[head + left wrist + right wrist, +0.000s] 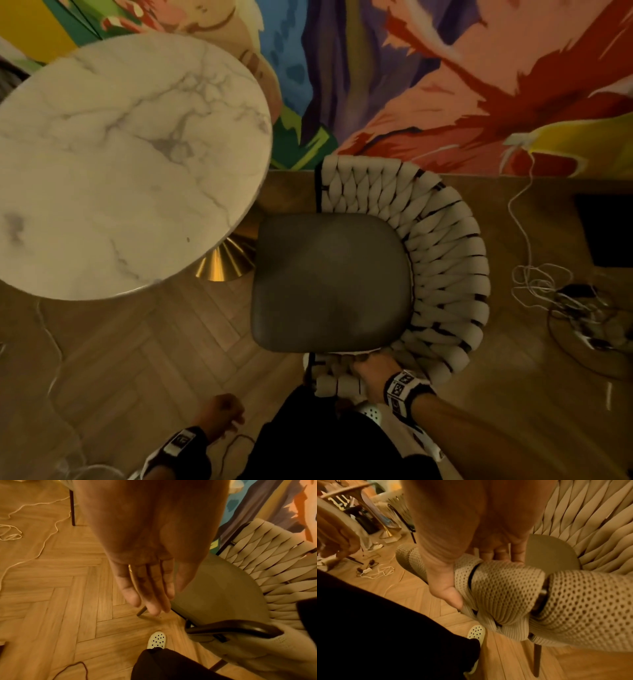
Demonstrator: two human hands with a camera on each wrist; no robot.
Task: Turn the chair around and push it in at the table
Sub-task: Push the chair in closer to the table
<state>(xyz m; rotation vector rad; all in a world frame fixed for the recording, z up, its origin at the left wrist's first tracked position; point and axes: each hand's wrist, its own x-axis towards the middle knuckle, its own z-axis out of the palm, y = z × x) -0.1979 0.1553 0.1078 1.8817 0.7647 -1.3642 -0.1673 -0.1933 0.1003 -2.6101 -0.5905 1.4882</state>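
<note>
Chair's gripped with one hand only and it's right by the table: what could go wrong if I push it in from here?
1. Only the right hand grips the chair, at its woven armrest end; the left hand hangs free. An off-centre push may twist it.
2. The seat edge is close to the table's brass base; a front leg could knock it.
3. The shoe stands close by the chair's legs and may get bumped.

The lighting was dim and warm, with an orange cast strongest in both wrist views. All three views were soft and slightly motion-blurred. The brass base (226, 263) carried a small glare. Wide-angle distortion bent the floor (137, 342) boards near the edges.
</note>
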